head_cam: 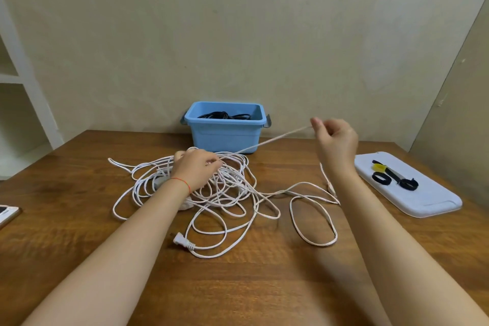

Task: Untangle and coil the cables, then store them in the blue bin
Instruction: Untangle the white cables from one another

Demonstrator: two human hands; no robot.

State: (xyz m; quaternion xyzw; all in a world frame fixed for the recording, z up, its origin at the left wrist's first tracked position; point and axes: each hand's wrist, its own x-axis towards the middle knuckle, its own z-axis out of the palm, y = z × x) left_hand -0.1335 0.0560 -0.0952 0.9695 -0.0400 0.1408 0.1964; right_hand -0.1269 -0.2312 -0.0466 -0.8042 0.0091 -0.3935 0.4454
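Hands [201,167] [334,140] stretching white cable [264,143], tangle [225,193] mid-table, blue bin [225,135] behind

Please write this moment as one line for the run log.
left hand: holds white cable tangle | right hand: pinches strand, pulled taut | blue bin: black cable inside | white cable: not yet coiled

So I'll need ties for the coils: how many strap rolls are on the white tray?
3: one yellow at the tray's far end, two black beside it. None look hidden.
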